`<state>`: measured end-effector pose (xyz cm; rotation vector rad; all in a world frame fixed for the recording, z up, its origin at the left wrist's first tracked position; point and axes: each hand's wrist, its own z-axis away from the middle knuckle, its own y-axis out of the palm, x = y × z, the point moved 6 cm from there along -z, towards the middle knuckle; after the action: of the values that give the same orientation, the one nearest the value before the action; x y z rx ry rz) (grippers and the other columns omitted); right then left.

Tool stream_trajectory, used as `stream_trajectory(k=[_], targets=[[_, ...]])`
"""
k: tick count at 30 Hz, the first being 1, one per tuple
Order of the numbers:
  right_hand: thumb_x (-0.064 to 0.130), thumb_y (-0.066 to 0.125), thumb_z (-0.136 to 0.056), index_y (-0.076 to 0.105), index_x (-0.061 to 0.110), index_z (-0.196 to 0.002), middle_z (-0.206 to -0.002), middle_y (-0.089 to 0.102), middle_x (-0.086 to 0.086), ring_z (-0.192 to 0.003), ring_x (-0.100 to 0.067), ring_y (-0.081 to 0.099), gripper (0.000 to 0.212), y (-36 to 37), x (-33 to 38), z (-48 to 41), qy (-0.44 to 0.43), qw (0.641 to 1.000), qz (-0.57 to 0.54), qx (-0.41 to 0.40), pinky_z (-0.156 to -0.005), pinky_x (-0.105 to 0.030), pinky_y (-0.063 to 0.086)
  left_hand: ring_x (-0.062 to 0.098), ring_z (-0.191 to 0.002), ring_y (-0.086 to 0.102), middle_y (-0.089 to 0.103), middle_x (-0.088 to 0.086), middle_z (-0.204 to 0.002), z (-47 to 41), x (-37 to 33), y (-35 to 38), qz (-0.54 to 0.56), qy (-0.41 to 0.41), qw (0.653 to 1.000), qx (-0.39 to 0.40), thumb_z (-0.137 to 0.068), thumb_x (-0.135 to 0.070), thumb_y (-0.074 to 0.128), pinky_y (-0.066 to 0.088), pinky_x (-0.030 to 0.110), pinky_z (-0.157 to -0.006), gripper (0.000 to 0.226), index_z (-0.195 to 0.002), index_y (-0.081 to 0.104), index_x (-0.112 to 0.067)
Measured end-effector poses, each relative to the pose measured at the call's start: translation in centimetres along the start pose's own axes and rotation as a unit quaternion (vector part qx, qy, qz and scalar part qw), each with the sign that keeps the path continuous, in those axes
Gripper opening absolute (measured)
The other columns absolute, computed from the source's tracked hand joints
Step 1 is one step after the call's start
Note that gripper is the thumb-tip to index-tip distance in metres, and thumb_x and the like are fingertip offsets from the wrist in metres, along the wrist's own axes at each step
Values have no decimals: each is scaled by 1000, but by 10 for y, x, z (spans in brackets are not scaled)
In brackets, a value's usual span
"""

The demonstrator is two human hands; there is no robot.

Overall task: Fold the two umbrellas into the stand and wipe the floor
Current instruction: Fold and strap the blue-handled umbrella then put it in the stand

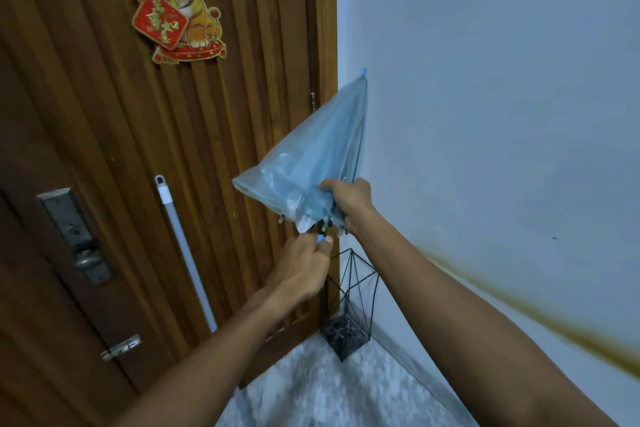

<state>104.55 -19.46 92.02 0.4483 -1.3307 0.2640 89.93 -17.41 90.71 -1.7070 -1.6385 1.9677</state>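
Pale blue umbrella (311,156); black stand (349,305); speckled floor (329,392)

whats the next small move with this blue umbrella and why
Probably wrap the loose canopy tight and fasten it. The blue umbrella is collapsed but still baggy, tip pointing up; the right hand grips the gathered rib ends while the left hand pinches something small at its lower edge, possibly a strap. The wire stand below looks narrow, so a tidy bundle should drop in more easily.
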Motion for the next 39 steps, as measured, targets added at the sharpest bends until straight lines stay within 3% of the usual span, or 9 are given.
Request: stream_trajectory(k=[3,7,10,15,20,23,27,34,39], targets=[[12,69,-75,52,10,-111,-104,64,-12,-89,-31,69,40,-1,2,1,-40,999,23,-20,-51,-33,59,29,-62,52,53,6,-64,10,-6,-5,-74,27,997,-3,-97,-50,43,33,34,-55,50,-62,44,-14],[19,61,-82,45,13,-116,-106,63,-9,-91,-30,66,38,-14,1,0,-99,983,145,-51,-82,-47,59,31,-73,66,67,2,-72,13,-26,-44,-186,54,967,-163,-87,-57,45,53,37,-67,46,-73,60,-16],[21,57,-85,40,16,-117,-101,61,-5,-88,-32,65,36,-17,0,11,-141,955,253,-63,-78,-45,57,24,-89,68,71,-5,-90,-5,-26,-69,-92,39,969,-227,-83,-57,55,53,36,-77,34,-98,64,-28],[22,62,-84,40,23,-129,-109,57,-1,-93,-21,59,50,0,-1,51,-289,892,346,-43,-69,-32,46,20,-130,50,47,-4,-144,-57,-11,-37,297,-102,949,-35,-75,-67,69,40,33,-104,93,-147,34,-17],[41,65,-74,19,31,-156,-127,45,-6,-115,-25,48,95,15,-4,74,-304,833,448,117,-90,-41,51,24,-85,75,75,12,-104,-77,-3,-29,488,-105,864,-67,-82,-31,76,62,34,-73,44,-119,64,-9],[32,71,-81,45,23,-149,-140,53,-5,-128,-22,50,73,4,13,77,-277,834,427,214,-103,-31,42,26,-79,73,74,16,-98,-76,12,-35,499,-123,853,-89,-89,-15,61,61,34,-68,30,-115,66,-2],[42,73,-80,68,29,-122,-128,66,5,-120,-16,58,45,-27,62,67,-355,866,351,11,-92,-27,45,27,-84,74,75,14,-99,-73,18,-35,515,-128,844,-75,-91,-21,59,60,40,-78,31,-116,65,-3],[73,85,-40,-12,39,-156,-167,3,-4,-153,-29,13,155,-3,63,27,-238,859,423,163,-119,-54,27,35,-98,71,73,20,-110,-69,-3,-21,561,-114,820,7,-96,-25,54,56,51,-92,32,-117,65,-5],[33,98,-50,35,27,-148,-133,61,5,-116,-17,63,117,3,50,18,-204,885,325,263,-101,-44,53,29,-101,72,75,15,-110,-69,-10,-23,549,-94,828,60,-98,-25,53,58,44,-89,28,-117,66,-10]])
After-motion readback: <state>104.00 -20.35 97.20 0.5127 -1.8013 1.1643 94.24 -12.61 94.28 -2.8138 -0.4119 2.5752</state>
